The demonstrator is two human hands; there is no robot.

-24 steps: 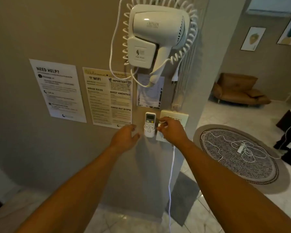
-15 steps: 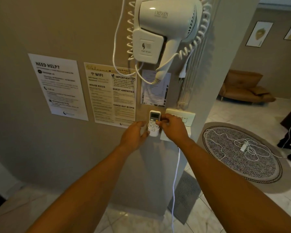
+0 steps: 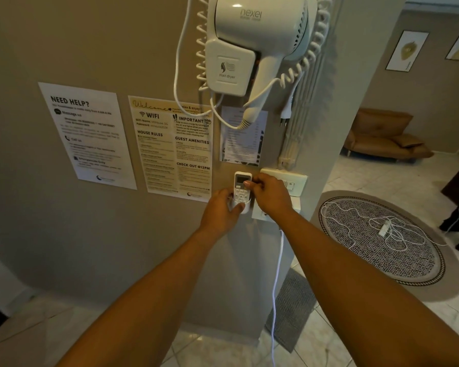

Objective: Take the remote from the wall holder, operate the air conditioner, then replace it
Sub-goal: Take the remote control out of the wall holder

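Observation:
A small white remote [image 3: 241, 185] with a grey screen stands upright in a white wall holder [image 3: 244, 208] on the beige wall. My right hand [image 3: 270, 196] pinches the remote's right edge near the screen, thumb across its front. My left hand [image 3: 220, 211] wraps the holder from the left, its thumb pressed on the holder's front below the buttons. The remote's lower end sits inside the holder, hidden.
A white wall-mounted hair dryer [image 3: 252, 46] with a coiled cord hangs above. Printed notices [image 3: 170, 147] are stuck to the wall on the left. A switch plate [image 3: 293, 181] is right of the remote; a white cable [image 3: 276, 282] hangs below. A round rug [image 3: 382, 237] lies on the floor.
Both hands have closed in on the remote: the right hand went from touching its edge to pinching it, the left hand from hovering to gripping the holder. The view has moved closer to the wall.

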